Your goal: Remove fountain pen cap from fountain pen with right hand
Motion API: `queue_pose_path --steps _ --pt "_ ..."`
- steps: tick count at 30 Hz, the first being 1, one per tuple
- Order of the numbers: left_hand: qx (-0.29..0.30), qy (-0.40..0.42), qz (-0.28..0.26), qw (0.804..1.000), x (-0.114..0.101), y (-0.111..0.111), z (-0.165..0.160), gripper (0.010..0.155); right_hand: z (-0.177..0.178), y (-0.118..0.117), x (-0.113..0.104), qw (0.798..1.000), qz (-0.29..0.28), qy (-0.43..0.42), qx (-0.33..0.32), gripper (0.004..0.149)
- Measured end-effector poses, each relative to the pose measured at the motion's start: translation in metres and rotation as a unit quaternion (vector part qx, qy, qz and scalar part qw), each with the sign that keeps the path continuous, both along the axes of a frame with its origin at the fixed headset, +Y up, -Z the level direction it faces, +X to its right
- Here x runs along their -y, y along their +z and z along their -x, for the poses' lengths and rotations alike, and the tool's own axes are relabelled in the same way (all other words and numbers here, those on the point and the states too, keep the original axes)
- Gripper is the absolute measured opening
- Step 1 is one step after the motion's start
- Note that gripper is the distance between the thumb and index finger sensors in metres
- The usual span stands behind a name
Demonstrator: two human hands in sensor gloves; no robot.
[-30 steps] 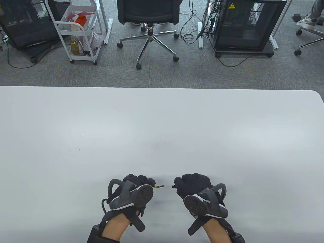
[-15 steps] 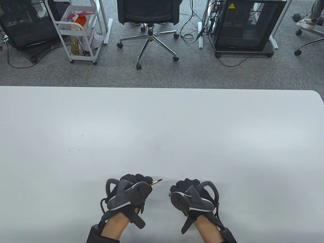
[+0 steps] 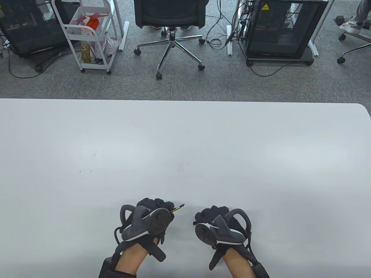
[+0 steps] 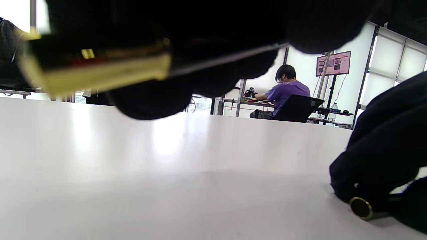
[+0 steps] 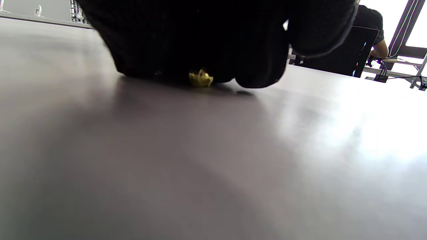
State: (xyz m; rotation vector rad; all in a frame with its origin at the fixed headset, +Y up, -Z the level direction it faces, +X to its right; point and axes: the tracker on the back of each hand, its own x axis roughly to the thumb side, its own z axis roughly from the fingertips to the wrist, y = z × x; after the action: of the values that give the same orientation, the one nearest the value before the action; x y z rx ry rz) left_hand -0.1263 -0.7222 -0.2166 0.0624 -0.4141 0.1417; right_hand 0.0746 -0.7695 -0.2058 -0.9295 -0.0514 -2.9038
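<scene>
Plainly, the white worktop [image 3: 185, 139] carries both of my hands near its front edge, with nothing between them to block me. My left hand [image 3: 150, 215] curls its fingers around the fountain pen [image 3: 177, 208], nib bare and pointing up and right, so I judge the pull done. My right hand [image 3: 216, 221] sits low on the worktop, fingers closed over the fountain pen cap [image 4: 361, 208] (only its gold rim peeks out), well apart from the nib. Beyond the far edge stand an office chair [image 3: 171, 17] and a white cart [image 3: 89, 34].
</scene>
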Motion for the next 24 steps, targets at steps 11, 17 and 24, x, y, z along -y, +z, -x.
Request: queue_pose_path --steps 11,17,24 --pt "0.001 0.017 -0.015 1.0 -0.002 0.002 -0.001 0.045 -0.042 -0.006 -0.027 0.99 -0.013 -0.119 0.077 0.048" --pt "0.015 -0.023 0.015 1.0 0.008 -0.001 -0.022 0.045 -0.086 -0.008 -0.037 0.957 -0.013 -0.267 0.111 0.056" --pt "0.018 -0.131 0.075 0.988 0.03 -0.015 -0.052 0.045 -0.119 -0.01 -0.04 0.924 -0.012 -0.355 0.141 0.058"
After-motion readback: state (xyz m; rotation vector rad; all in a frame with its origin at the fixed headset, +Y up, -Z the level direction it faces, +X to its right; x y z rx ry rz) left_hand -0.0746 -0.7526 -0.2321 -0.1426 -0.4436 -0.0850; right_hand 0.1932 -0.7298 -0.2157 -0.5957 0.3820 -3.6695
